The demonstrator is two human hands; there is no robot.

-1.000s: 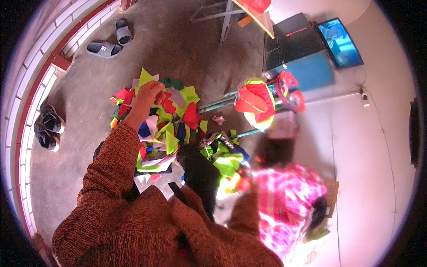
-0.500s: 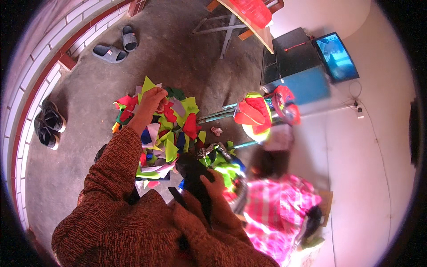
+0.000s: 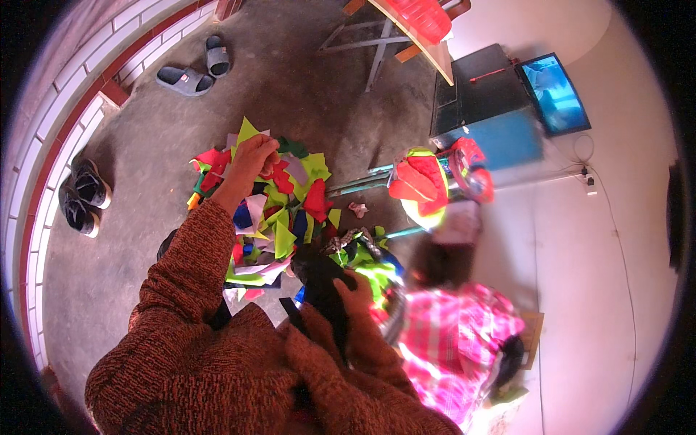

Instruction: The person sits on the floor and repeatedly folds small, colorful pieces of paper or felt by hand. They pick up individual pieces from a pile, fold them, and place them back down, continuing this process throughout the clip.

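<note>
The left hand [image 3: 255, 154] hung over scraps [image 3: 285, 239], finger hold unclear; the right hand [image 3: 355, 292], thumb apart, lay on a leg [image 3: 317, 279]. Far right sat a red basin [image 3: 424, 20].

Two hands [image 3: 255, 156] were present. There were two grey slippers [image 3: 193, 82] and two dark shoes [image 3: 91, 187]. One screen [image 3: 554, 94], one worktop [image 3: 439, 59] and one red container [image 3: 424, 19] were visible. Cloth scraps [image 3: 284, 239] numbered well over a dozen; overlap prevented an exact count.

No lettering can be read — the small pale patch [image 3: 188, 73] on one grey slipper [image 3: 185, 83] is too tiny to make out.
</note>
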